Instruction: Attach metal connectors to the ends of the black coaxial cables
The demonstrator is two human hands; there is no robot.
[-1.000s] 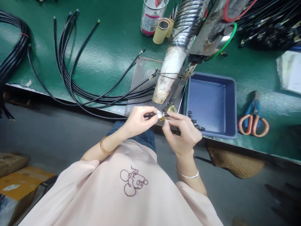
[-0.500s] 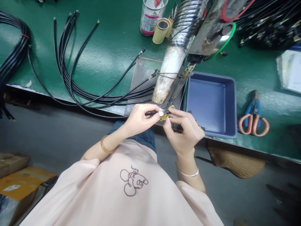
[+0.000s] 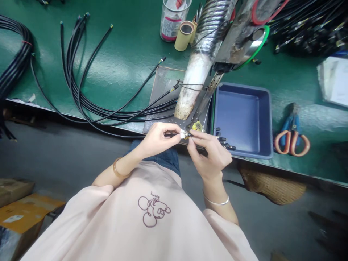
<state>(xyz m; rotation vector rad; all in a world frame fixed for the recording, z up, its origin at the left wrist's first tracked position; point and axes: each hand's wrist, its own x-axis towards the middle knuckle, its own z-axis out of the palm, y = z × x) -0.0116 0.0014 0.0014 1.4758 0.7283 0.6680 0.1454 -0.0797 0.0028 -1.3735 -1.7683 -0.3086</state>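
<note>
My left hand [image 3: 159,137] pinches the end of a thin black cable [image 3: 174,134] at the front edge of the green bench [image 3: 122,65]. My right hand [image 3: 210,152] meets it fingertip to fingertip, pinching a small part [image 3: 187,135] at the cable tip that is too small to name. Both hands sit just below the foil-wrapped nozzle [image 3: 194,83] of a machine and a small yellow piece [image 3: 197,126] on the dark plate [image 3: 163,83].
A bundle of black cables [image 3: 81,94] fans over the bench to the left. A blue tray [image 3: 241,119] stands to the right, with orange-handled cutters [image 3: 291,136] beyond it. A jar [image 3: 173,20] and paper tube [image 3: 183,35] stand behind. Cardboard boxes [image 3: 19,214] lie on the floor.
The two hands have dropped a little from the nozzle tip toward the bench edge, still pinched together on the cable end.
</note>
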